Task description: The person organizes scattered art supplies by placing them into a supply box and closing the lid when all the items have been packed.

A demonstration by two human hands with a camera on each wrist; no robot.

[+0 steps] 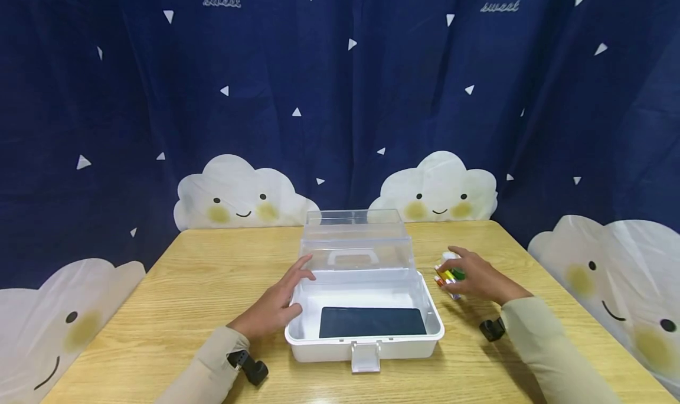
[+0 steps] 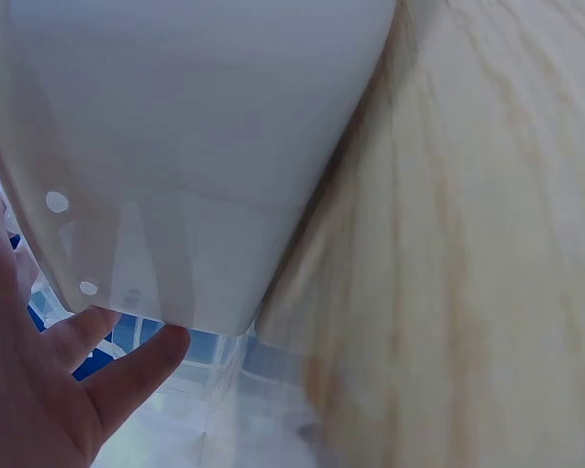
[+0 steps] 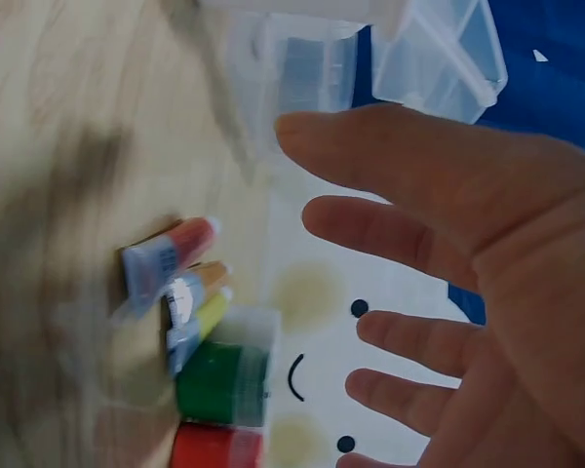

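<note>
A white plastic storage box (image 1: pixel 319 352) stands with its transparent lid (image 1: pixel 357 230) tipped back. Inside, along the front, lies a dark flat rectangle (image 1: pixel 372 322). My left hand (image 1: pixel 273 303) rests at the box's left side, fingers spread; its fingertips are at the far end edge in the left wrist view. My right hand (image 1: pixel 475 277), fingers apart, hovers over paint tubes right of the box. The right wrist view shows a red tube (image 3: pixel 171 258), an orange tube (image 3: pixel 203 283) and a yellow tube (image 3: pixel 200 331), beside a green paint jar (image 3: pixel 219 385) and a red paint jar (image 3: pixel 214 447).
The wooden table (image 1: pixel 223 274) extends on both sides of the box. A front latch (image 1: pixel 365 357) hangs down from the box. Behind the table is a dark blue curtain (image 1: pixel 276 138) printed with clouds and triangles.
</note>
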